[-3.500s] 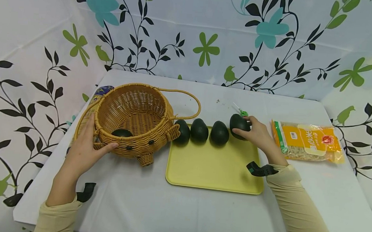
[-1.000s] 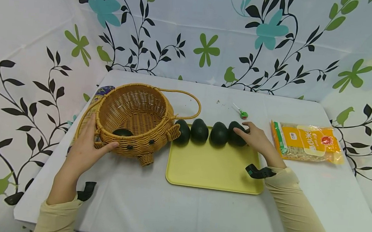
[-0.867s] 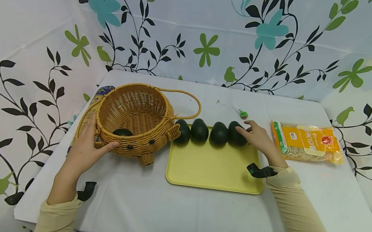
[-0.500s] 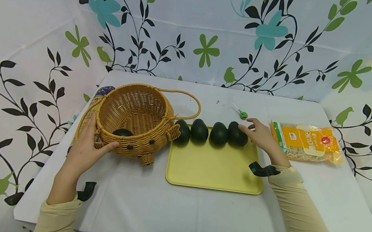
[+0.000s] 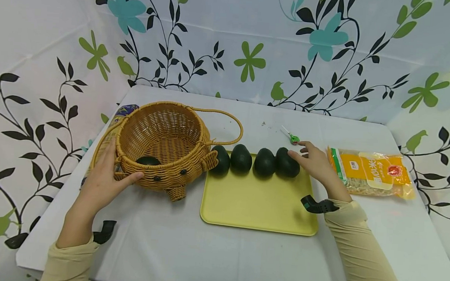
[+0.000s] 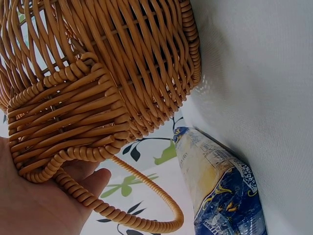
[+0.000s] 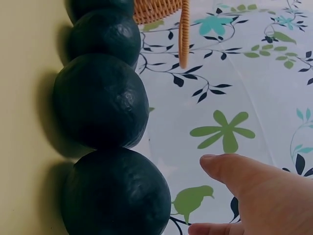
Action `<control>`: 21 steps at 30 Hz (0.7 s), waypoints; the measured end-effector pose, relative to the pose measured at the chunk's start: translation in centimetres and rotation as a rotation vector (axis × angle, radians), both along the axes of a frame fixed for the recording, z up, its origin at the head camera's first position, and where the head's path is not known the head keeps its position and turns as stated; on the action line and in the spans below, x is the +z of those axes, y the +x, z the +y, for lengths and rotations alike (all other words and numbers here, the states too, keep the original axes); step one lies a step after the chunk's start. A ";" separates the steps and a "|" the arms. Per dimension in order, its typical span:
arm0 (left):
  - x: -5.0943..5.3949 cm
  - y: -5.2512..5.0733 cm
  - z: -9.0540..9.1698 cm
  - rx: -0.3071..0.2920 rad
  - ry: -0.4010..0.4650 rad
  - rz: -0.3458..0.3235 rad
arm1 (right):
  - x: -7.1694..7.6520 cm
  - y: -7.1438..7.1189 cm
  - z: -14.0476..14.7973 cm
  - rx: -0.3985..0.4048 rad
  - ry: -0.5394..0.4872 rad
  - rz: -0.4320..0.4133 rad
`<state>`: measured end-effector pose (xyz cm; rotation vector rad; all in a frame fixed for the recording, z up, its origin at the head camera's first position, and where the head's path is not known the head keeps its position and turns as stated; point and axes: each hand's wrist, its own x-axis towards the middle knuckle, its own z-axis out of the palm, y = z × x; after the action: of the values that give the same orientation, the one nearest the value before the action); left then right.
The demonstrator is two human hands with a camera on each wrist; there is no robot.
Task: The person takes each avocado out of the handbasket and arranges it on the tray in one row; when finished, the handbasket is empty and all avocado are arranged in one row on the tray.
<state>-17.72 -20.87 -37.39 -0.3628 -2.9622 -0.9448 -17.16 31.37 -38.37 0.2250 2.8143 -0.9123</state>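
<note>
A tan wicker basket [image 5: 192,173] with an animal face stands at the left of the table. My left hand [image 5: 100,182] grips its left side, thumb near the front rim, fingers behind a woven ear [image 6: 68,112]. One dark green avocado [image 5: 148,160] lies inside. Several more stand in a row along the back of a yellow tray [image 5: 259,205]. Just right of the end avocado [image 5: 287,163] is my right hand [image 5: 316,163], its fingers loosely extended. In the right wrist view a gap shows between its thumb [image 7: 222,169] and that avocado.
A green-wrapped lollipop [image 5: 294,139] lies behind the right hand. To the right is an orange-labelled grain bag [image 5: 374,171]. A blue-and-yellow packet [image 6: 220,191] lies left of the basket. The basket's loop handle [image 5: 230,115] reaches toward the row.
The right hand held the end avocado farther right, set it down beside its neighbour, let go and drew slightly right. The left hand and basket stay in place.
</note>
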 end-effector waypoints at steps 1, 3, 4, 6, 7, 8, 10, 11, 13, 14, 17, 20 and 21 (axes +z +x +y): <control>0.0 0.0 0.0 -0.001 0.000 0.002 | 0.0 0.0 0.0 0.002 -0.001 0.006; 0.0 0.0 0.0 -0.002 0.001 0.004 | 0.2 -0.1 0.0 0.005 -0.002 0.020; 0.0 0.0 0.0 -0.003 0.002 0.005 | 0.2 -0.2 -0.1 0.006 -0.002 0.027; 0.0 0.0 0.0 -0.002 0.002 0.004 | 0.4 -0.3 -0.1 0.012 0.001 0.046; 0.0 0.0 0.0 -0.002 0.002 0.004 | 0.5 -0.4 -0.2 0.015 0.001 0.054; 0.0 0.0 0.0 -0.001 0.002 0.004 | 0.6 -0.5 -0.3 0.016 0.004 0.060; 0.0 0.0 0.0 0.001 0.000 0.002 | 0.9 -0.8 -0.5 0.026 0.018 0.068; 0.1 0.0 0.0 0.002 -0.001 0.001 | 1.1 -0.9 -0.6 0.034 0.029 0.069; 0.1 0.0 0.0 0.004 -0.003 -0.001 | 1.7 -1.3 -1.1 0.051 0.047 0.071; 0.1 0.0 0.0 0.005 -0.005 -0.002 | 2.0 -1.6 -1.4 0.061 0.060 0.076; 0.1 0.1 0.0 0.007 -0.008 -0.006 | 3.0 -2.2 -2.3 0.094 0.074 0.102; 0.1 0.1 0.0 0.007 -0.005 -0.010 | 3.9 -2.8 -3.4 0.125 0.066 0.126; 0.1 0.1 0.0 0.006 -0.004 -0.009 | 4.1 -2.9 -3.8 0.137 0.060 0.130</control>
<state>-17.65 -20.89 -37.27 -0.3501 -2.9723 -0.9430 -20.08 27.52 -34.23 -0.0211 2.9348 -0.8416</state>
